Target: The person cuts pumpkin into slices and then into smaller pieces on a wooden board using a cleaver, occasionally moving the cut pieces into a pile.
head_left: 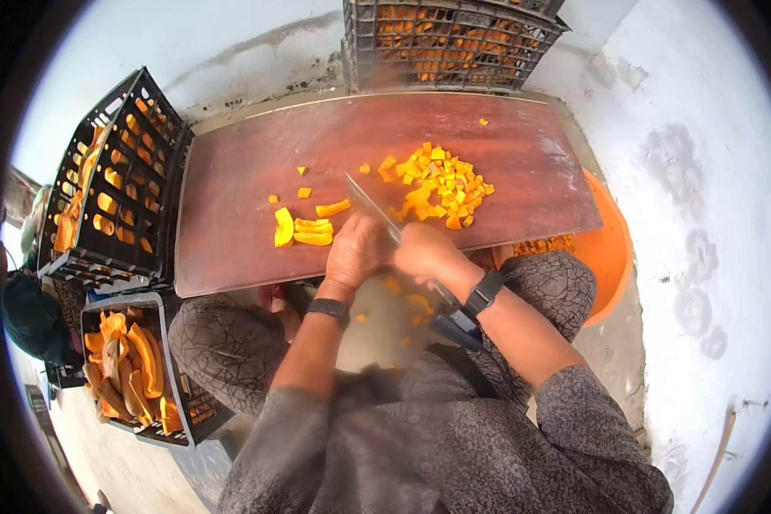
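My right hand (430,255) grips a knife (370,204), its long blade slanting up and left over the red-brown board (240,171). Close beside the blade, my left hand (356,248) is closed with curled fingers at the board's near edge; whatever it pinches is hidden. Left of it lie several orange pumpkin strips (313,232) and a few small loose bits. Beyond my right hand spreads a heap of pumpkin cubes (445,182); those nearest the knife look blurred.
Black crates of pumpkin stand at the left (116,184) and the far side (454,43). A grey-rimmed crate (164,343) at lower left holds curved pumpkin slices (133,364). An orange tub (608,257) sits under the board's right end. Pumpkin scraps lie on the floor below.
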Demonstrator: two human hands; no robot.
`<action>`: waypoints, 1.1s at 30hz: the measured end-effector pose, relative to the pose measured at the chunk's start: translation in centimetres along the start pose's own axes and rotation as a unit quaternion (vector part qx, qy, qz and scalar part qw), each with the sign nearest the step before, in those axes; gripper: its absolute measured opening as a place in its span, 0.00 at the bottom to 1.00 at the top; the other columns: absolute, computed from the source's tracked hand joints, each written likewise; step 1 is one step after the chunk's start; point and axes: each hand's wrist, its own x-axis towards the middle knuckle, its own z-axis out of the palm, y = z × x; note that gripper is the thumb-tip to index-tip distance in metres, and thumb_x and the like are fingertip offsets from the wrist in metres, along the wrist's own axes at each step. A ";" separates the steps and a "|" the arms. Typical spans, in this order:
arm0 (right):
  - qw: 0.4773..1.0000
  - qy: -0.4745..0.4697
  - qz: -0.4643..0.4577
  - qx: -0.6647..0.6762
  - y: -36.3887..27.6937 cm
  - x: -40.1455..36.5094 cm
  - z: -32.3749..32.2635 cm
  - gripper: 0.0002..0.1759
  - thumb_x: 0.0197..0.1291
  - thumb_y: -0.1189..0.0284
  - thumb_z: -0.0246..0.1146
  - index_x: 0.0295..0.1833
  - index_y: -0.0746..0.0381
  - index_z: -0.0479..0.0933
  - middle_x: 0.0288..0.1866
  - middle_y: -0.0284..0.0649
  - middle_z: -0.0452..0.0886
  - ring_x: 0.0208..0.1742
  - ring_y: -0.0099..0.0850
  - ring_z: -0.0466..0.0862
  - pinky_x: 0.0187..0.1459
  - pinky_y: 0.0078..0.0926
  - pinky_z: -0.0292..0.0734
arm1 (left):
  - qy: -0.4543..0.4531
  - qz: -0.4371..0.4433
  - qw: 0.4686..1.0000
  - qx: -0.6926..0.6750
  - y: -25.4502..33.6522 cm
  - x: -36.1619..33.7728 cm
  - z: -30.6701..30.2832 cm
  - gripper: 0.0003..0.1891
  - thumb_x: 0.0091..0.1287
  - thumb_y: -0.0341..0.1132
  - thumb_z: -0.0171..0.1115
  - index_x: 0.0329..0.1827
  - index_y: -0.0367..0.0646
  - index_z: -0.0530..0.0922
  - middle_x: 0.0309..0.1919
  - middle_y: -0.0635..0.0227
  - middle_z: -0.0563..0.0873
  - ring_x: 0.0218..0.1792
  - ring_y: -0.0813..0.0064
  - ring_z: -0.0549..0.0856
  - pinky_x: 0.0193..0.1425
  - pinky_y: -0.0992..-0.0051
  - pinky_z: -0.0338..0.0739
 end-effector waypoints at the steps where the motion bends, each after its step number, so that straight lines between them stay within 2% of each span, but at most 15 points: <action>1: 1.000 0.004 -0.001 0.004 0.1 0.0 -0.1 0.12 0.57 0.77 0.54 0.41 0.71 0.79 0.24 0.50 0.81 0.19 0.41 0.82 0.21 0.39 0.77 | 0.004 -0.018 1.000 0.024 -0.2 0.0 0.2 0.16 0.50 0.31 0.73 0.42 0.44 0.78 0.40 0.57 0.81 0.45 0.51 0.83 0.50 0.58 0.81; 7: 0.998 -0.025 0.006 -0.053 0.5 -1.5 -0.8 0.12 0.58 0.76 0.53 0.38 0.72 0.81 0.23 0.51 0.82 0.21 0.42 0.84 0.25 0.39 0.79 | -0.006 -0.048 0.997 0.053 1.9 0.9 -0.9 0.23 0.47 0.38 0.77 0.45 0.43 0.79 0.43 0.58 0.82 0.47 0.51 0.82 0.52 0.56 0.80; 10: 0.998 -0.032 -0.009 -0.054 0.3 -1.2 -0.7 0.12 0.58 0.75 0.54 0.36 0.72 0.81 0.23 0.52 0.83 0.21 0.43 0.85 0.27 0.40 0.80 | -0.019 -0.066 0.997 0.033 1.0 0.6 -0.4 0.21 0.49 0.37 0.76 0.44 0.42 0.79 0.42 0.57 0.82 0.46 0.50 0.82 0.51 0.56 0.80; 15: 0.997 0.026 -0.070 -0.025 -0.7 0.4 0.3 0.12 0.58 0.76 0.54 0.36 0.73 0.80 0.24 0.52 0.83 0.22 0.44 0.85 0.27 0.40 0.80 | -0.028 -0.056 0.998 0.027 -0.3 0.3 0.0 0.13 0.55 0.30 0.69 0.41 0.41 0.76 0.39 0.53 0.82 0.44 0.48 0.82 0.49 0.55 0.79; 17: 0.998 0.022 -0.051 0.025 0.1 0.7 0.4 0.11 0.59 0.75 0.55 0.37 0.73 0.79 0.24 0.51 0.83 0.22 0.42 0.85 0.25 0.39 0.80 | -0.021 -0.043 0.999 0.005 0.0 0.2 -0.3 0.10 0.58 0.26 0.65 0.41 0.41 0.75 0.38 0.53 0.81 0.44 0.47 0.82 0.49 0.55 0.79; 19: 0.997 0.013 -0.031 0.068 2.0 1.8 0.4 0.11 0.61 0.74 0.56 0.37 0.72 0.78 0.23 0.49 0.82 0.22 0.41 0.85 0.24 0.39 0.80 | -0.009 -0.032 0.999 -0.028 -0.2 0.1 -0.3 0.11 0.61 0.24 0.60 0.47 0.41 0.77 0.42 0.51 0.82 0.49 0.47 0.82 0.52 0.55 0.80; 20: 0.988 0.015 -0.038 0.148 3.6 2.8 0.4 0.11 0.63 0.72 0.57 0.37 0.72 0.77 0.23 0.47 0.81 0.22 0.38 0.84 0.23 0.37 0.80 | -0.007 -0.036 0.999 -0.026 -0.3 0.0 -0.2 0.11 0.61 0.24 0.60 0.47 0.41 0.77 0.42 0.51 0.82 0.49 0.47 0.82 0.52 0.55 0.80; 21: 0.972 0.016 -0.044 0.229 4.8 3.3 0.3 0.12 0.65 0.71 0.58 0.37 0.71 0.76 0.23 0.45 0.81 0.21 0.36 0.84 0.22 0.36 0.79 | -0.005 -0.035 0.999 -0.013 0.0 0.3 -0.3 0.13 0.63 0.22 0.58 0.51 0.41 0.78 0.49 0.50 0.82 0.52 0.48 0.82 0.55 0.57 0.80; 22: 0.972 0.012 -0.046 0.229 4.8 2.9 -0.4 0.12 0.65 0.71 0.58 0.37 0.71 0.76 0.23 0.45 0.81 0.21 0.36 0.84 0.22 0.36 0.79 | -0.002 -0.034 0.999 0.001 0.2 0.5 -0.3 0.16 0.66 0.21 0.57 0.56 0.41 0.79 0.55 0.49 0.82 0.56 0.50 0.83 0.58 0.60 0.81; 25: 0.978 0.070 -0.031 0.195 4.8 1.8 -1.9 0.15 0.66 0.67 0.60 0.43 0.72 0.76 0.21 0.42 0.77 0.16 0.30 0.78 0.17 0.31 0.76 | 0.027 -0.052 0.998 0.002 0.5 0.6 -0.5 0.18 0.67 0.19 0.54 0.59 0.40 0.78 0.62 0.48 0.79 0.59 0.50 0.82 0.61 0.60 0.80; 27: 0.964 0.065 -0.047 0.255 4.7 1.1 -2.0 0.15 0.67 0.68 0.59 0.44 0.72 0.76 0.21 0.41 0.77 0.16 0.30 0.78 0.17 0.31 0.75 | 0.053 -0.024 0.997 0.052 0.1 1.1 -0.7 0.17 0.67 0.19 0.54 0.58 0.39 0.78 0.62 0.48 0.79 0.59 0.49 0.82 0.60 0.59 0.80; 28: 0.966 0.058 -0.045 0.246 4.6 0.5 -1.9 0.16 0.68 0.68 0.59 0.40 0.73 0.76 0.20 0.42 0.77 0.16 0.30 0.78 0.17 0.32 0.75 | 0.078 0.006 0.992 0.099 -0.1 1.4 -0.8 0.17 0.67 0.19 0.54 0.57 0.38 0.78 0.62 0.48 0.78 0.58 0.48 0.82 0.59 0.58 0.81; 31: 0.979 -0.008 -0.056 0.197 3.8 -1.3 -1.3 0.18 0.67 0.66 0.60 0.34 0.74 0.76 0.18 0.43 0.77 0.14 0.31 0.77 0.17 0.32 0.74 | 0.134 -0.007 0.984 0.116 -0.4 2.6 -1.5 0.18 0.61 0.19 0.56 0.55 0.36 0.79 0.62 0.46 0.78 0.58 0.45 0.81 0.61 0.57 0.79; 32: 0.979 -0.023 -0.076 0.190 4.0 -1.4 -0.7 0.21 0.67 0.66 0.61 0.29 0.74 0.75 0.16 0.44 0.77 0.13 0.32 0.77 0.17 0.32 0.73 | 0.149 0.003 0.979 0.141 -0.4 3.0 -1.8 0.18 0.60 0.20 0.58 0.54 0.37 0.79 0.60 0.48 0.79 0.58 0.48 0.81 0.60 0.58 0.78; 33: 0.978 -0.024 -0.076 0.192 3.9 -1.4 -0.4 0.21 0.67 0.66 0.61 0.29 0.74 0.75 0.16 0.44 0.77 0.13 0.32 0.77 0.17 0.32 0.73 | 0.147 0.003 0.979 0.142 -0.3 3.1 -1.9 0.18 0.60 0.20 0.58 0.54 0.37 0.79 0.60 0.48 0.79 0.58 0.48 0.81 0.60 0.58 0.78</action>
